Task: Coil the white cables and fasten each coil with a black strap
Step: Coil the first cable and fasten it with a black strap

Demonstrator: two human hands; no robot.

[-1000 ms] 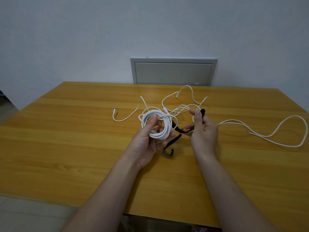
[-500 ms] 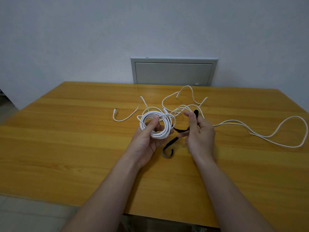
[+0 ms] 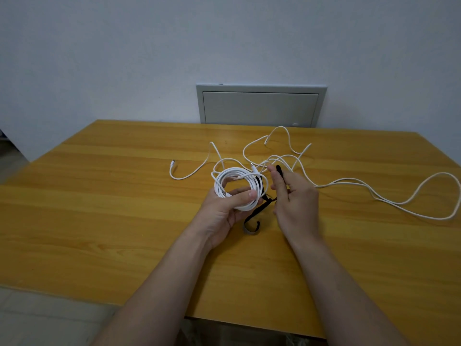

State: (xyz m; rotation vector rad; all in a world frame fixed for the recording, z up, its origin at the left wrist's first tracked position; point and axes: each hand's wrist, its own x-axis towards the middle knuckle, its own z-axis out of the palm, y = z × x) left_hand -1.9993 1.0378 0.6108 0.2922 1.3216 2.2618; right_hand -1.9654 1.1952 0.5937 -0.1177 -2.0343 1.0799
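Fingers of my left hand (image 3: 224, 212) are curled round the near edge of the white cable coil (image 3: 230, 174), with the thumb pressed across its strands. They hold it just above the table (image 3: 99, 221). My right hand (image 3: 295, 203) pinches the black strap (image 3: 260, 208) near its upper end between thumb and forefinger. Its other fingers are loosely bent, and the strap tip pokes up past them.

Over the last second the right hand has drawn in toward the coil. A band of black now lies across the coil's right side, where before the strap ran clear of it. I read that as the wrap begun but not closed.

The loose white cables (image 3: 374, 196) sprawl uncoiled behind and to the right, so I judge much of the job remains.

My palm hides whether the strap passes through the coil's centre or only lies over it. The strap's lower tail curls on the table, and I cannot tell whether its greyish end is a fastening. The tangle is too knotted to count the cables.
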